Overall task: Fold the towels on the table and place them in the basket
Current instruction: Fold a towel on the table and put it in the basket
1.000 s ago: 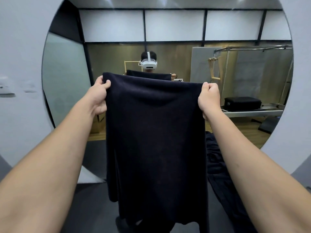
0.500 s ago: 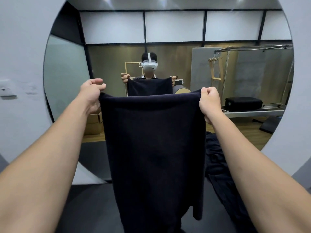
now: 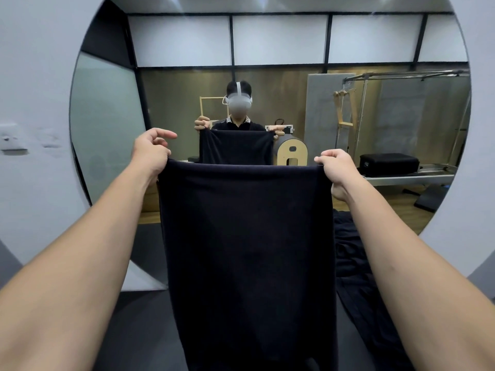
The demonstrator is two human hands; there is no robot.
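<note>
A: Where was the towel at that moment?

B: Off the surface (image 3: 150,330) and up in the air. The dark towel (image 3: 246,253) hung flat in front of the person, stretched by its top edge between both hands, with the lower part dropping out of view at the bottom.

A: And the grips?

B: The right hand (image 3: 338,170) was closed over the top right corner, fingers curled down on the edge. The left hand (image 3: 151,153) held the top left corner lower in the hand, but its forefinger and thumb stood out loose above the cloth, so that grip looked the weaker one.

A: So what could have gone wrong?

B: I judged the left corner the likeliest to slip; if it had, the towel would have swung down on the right hand alone and the fold would have started crooked. Also, more dark cloth (image 3: 359,263) lay bunched on the surface just right of the hanging towel. Lowering the towel carelessly could have dragged it onto that pile and tangled the two.

A: The basket?

B: Not visible, so the placing step could not be judged.
</note>
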